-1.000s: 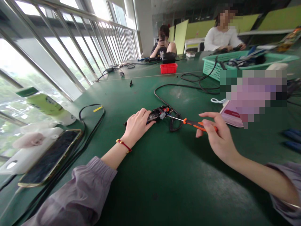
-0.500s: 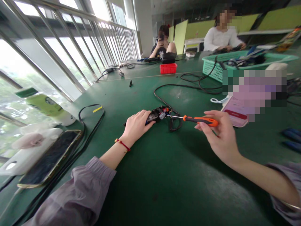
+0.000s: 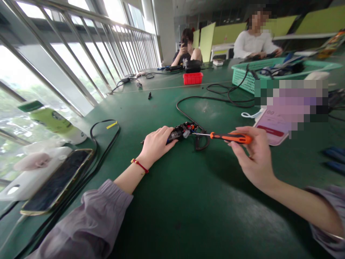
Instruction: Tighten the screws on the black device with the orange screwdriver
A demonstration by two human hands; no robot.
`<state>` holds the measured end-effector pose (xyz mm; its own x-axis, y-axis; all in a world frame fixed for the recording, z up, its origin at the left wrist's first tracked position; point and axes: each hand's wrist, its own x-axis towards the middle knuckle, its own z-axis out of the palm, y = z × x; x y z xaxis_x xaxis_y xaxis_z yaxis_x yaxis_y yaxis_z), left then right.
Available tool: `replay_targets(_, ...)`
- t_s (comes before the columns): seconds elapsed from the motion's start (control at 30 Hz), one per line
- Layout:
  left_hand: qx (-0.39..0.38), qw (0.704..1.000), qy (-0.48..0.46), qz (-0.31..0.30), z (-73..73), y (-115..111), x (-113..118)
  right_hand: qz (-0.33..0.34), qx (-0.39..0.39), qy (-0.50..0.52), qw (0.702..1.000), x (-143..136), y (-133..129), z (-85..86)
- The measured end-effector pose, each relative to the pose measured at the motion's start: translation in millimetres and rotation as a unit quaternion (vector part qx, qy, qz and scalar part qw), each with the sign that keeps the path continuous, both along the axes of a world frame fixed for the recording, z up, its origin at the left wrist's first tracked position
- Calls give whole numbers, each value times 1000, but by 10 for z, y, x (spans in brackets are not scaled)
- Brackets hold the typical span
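Note:
On the green table, my left hand is closed round the left end of a dark device with exposed parts and small red and blue pieces. My right hand grips the handle of an orange and black screwdriver. Its thin shaft points left, with the tip at the right end of the device; whether it touches a part is too small to tell. A black cable runs from the device toward the back right, and a dark loop-shaped piece lies beside it.
A phone, bottle and black cables lie left. A red basket stands behind, a green basket back right, a pink-screened phone right. Two people sit at the far side.
The screwdriver and my right hand have shifted very slightly to the right. My left hand has barely moved on the device.

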<state>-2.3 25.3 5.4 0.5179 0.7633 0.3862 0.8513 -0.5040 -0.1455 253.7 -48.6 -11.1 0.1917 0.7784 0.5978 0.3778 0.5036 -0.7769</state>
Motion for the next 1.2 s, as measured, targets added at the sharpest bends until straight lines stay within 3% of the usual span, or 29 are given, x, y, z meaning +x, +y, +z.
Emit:
replay_targets(0.2, -1, 1000, 0, 2, 0, 7, -1, 73, -103, -36, 991, 1, -38, 24)
replay_targets(0.43, -2, 1000, 2, 1, 9, 0, 1, -14, -3, -37, 999, -2, -15, 15)
replay_targets(0.63, 0, 1000, 2, 2, 5, 2, -2, 65, -99, -74, 990, -9, -52, 39)
replay_targets(0.87, 2, 1000, -3, -2, 5, 0, -1, 7, 6, -22, 1000, -18, -11, 9)
replay_targets(0.97, 1, 1000, -1, -2, 10, -2, 0, 10, -15, -50, 999, -18, -28, 21)
replay_targets(1.1, 0, 1000, 2, 1, 11, -2, 1, 66, -107, -66, 990, -8, -46, 31)
replay_targets(1.2, 1, 1000, 3, 1, 10, 0, 1, 38, -80, -55, 995, 7, -26, 7)
